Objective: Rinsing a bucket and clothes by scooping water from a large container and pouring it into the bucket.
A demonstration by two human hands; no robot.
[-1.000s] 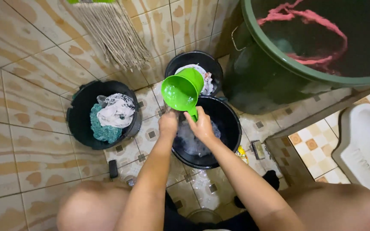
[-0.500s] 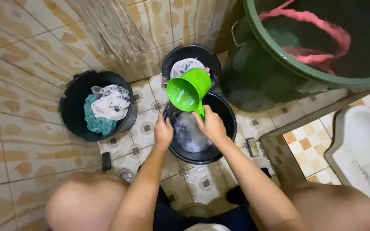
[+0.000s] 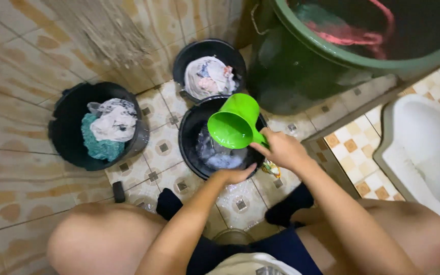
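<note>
Left hand (image 3: 234, 175): open, palm down, resting on the near rim of the black basin (image 3: 189, 147). Right hand (image 3: 281, 149): closed around the handle of the green scoop (image 3: 232, 123), held tilted over that basin. Beyond: two black buckets (image 3: 64, 127) with laundry on the tiled floor (image 3: 21, 183); large green tub (image 3: 301, 66) farthest.

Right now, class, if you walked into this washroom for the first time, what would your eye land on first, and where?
The bright green scoop stands out, held by the right hand over the middle black bucket of wet laundry, whose near rim the left hand touches. Two more black buckets hold clothes, one at left, one behind. A big green tub fills the upper right.
</note>
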